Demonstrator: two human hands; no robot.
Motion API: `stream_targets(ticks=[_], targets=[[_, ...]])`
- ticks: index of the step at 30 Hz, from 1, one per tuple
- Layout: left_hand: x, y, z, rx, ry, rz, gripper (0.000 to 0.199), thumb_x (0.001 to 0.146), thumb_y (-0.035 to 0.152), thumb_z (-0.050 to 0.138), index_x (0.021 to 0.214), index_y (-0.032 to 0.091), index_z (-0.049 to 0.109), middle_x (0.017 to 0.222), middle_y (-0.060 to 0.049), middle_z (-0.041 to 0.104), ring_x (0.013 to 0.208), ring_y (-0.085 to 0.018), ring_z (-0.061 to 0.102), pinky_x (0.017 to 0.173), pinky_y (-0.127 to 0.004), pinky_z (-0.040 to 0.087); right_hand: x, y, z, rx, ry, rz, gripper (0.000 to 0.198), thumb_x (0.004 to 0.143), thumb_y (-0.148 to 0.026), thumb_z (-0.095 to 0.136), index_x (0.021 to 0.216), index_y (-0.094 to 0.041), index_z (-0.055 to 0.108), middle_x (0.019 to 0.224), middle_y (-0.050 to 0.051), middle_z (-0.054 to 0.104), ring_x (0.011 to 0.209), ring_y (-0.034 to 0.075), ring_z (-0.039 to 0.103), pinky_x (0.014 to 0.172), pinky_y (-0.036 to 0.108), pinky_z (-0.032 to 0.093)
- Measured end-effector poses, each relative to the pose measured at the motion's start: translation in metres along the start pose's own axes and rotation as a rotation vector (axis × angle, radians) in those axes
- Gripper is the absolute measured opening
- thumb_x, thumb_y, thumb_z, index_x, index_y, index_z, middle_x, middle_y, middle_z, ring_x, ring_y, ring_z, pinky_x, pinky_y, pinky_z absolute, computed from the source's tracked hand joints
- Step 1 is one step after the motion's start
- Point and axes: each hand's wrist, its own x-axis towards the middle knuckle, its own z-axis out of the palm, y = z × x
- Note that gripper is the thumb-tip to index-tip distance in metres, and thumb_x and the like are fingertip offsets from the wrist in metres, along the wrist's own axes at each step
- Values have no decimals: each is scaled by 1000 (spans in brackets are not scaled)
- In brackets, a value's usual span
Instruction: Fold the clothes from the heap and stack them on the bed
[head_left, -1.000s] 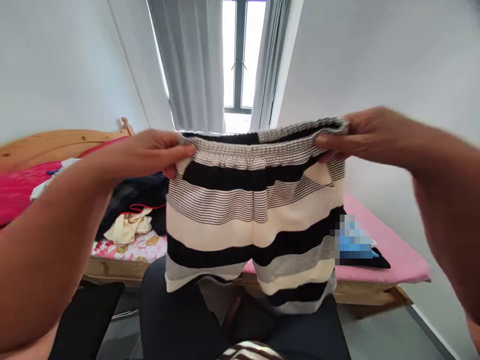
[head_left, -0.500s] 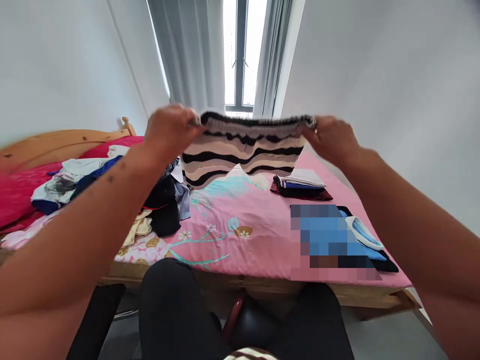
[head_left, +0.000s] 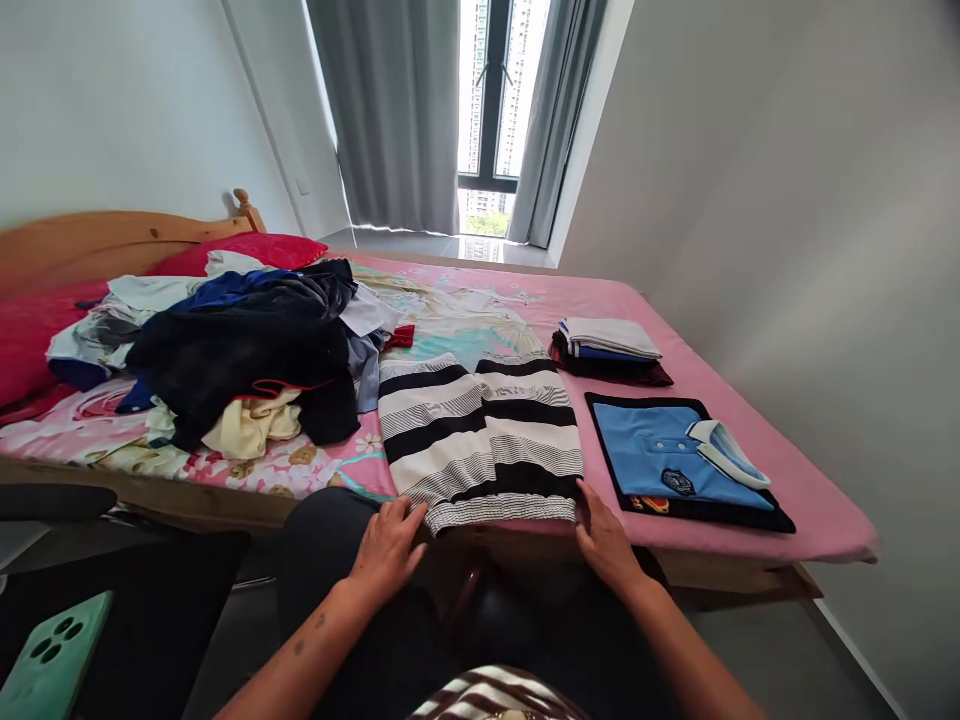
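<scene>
A pair of black, white and grey striped shorts (head_left: pixel 480 440) lies spread on the bed, its elastic waistband at the front edge and its legs pointing away from me. At the left end of the waistband rests my left hand (head_left: pixel 386 545), fingers stretched and thumb apart. My right hand (head_left: pixel 606 540) touches the waistband's right end, its fingers and thumb also apart. Neither hand is closed around the cloth.
A heap of loose clothes (head_left: pixel 255 340) covers the bed's left side. To the right lie a folded blue polo shirt (head_left: pixel 660 450) on dark cloth and a small folded stack (head_left: pixel 611 340). A green phone (head_left: pixel 56 655) rests on a black surface at lower left.
The striped shorts, held stretched up in the air by both hands before, now lie flat on the bed. Both hands have come down towards me and loosened their grip.
</scene>
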Motion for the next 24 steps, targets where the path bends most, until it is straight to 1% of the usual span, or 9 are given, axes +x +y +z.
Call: stream_targets(ticks=[3, 5, 7, 10, 12, 14, 16, 20, 24], targets=[[-4, 7, 0, -40, 108, 68, 43, 79, 20, 54, 122, 24, 55, 124, -11, 54, 116, -27, 48, 95, -42, 42, -5, 4, 7, 254, 84, 282, 51, 83, -24, 38, 132, -11, 36, 123, 16, 55, 115, 23, 54, 99, 42, 43], [-1, 14, 3, -61, 131, 157, 44, 80, 22, 54, 124, 23, 54, 130, -11, 51, 122, -27, 45, 100, -43, 39, -4, -3, 9, 345, 96, 336, 46, 83, -26, 38, 127, -11, 39, 119, 16, 56, 113, 23, 55, 98, 42, 45], [4, 19, 10, -61, 112, 228, 51, 77, 21, 56, 128, 24, 51, 137, -10, 46, 128, -28, 39, 106, -47, 32, -6, -13, 13, 313, 137, 234, 47, 78, -20, 41, 124, -14, 40, 123, 14, 53, 117, 23, 52, 101, 43, 42], [9, 18, 23, -55, 47, 262, 63, 71, 10, 55, 132, 25, 46, 141, -8, 43, 132, -28, 36, 110, -50, 27, -17, -24, 21, 126, 178, -23, 53, 72, -10, 43, 124, -18, 42, 131, 11, 46, 128, 23, 40, 108, 46, 33], [12, 13, 30, -85, 35, 255, 68, 71, 4, 49, 134, 25, 42, 140, -8, 45, 130, -26, 39, 108, -49, 30, -23, -26, 23, 14, 184, -133, 54, 73, -7, 42, 125, -20, 43, 138, 10, 38, 134, 23, 32, 110, 48, 31], [13, 8, 35, -133, 68, 233, 70, 70, 0, 44, 136, 23, 39, 138, -9, 47, 128, -24, 42, 106, -47, 35, -22, -23, 21, -78, 205, -180, 56, 75, -5, 41, 128, -21, 43, 145, 9, 29, 137, 25, 27, 110, 49, 31], [16, 4, 40, -160, 122, 193, 69, 67, -1, 43, 132, 20, 42, 133, -11, 50, 126, -24, 44, 104, -46, 39, -15, -16, 18, -149, 188, -233, 60, 74, -4, 41, 131, -22, 43, 147, 8, 29, 138, 26, 24, 109, 51, 30], [25, -1, 50, -159, 169, 124, 56, 62, -5, 42, 111, 17, 57, 119, -11, 58, 117, -25, 51, 99, -46, 43, 7, 4, 18, -142, 30, -403, 60, 70, -2, 42, 128, -19, 48, 126, 7, 54, 122, 23, 45, 102, 43, 39], [38, -5, 40, -269, 134, 132, 47, 64, -2, 46, 103, 19, 61, 109, -8, 63, 108, -24, 56, 95, -43, 45, 25, 14, 19, -111, 4, -393, 45, 72, -6, 46, 114, -18, 57, 109, 7, 62, 102, 22, 55, 92, 40, 43]])
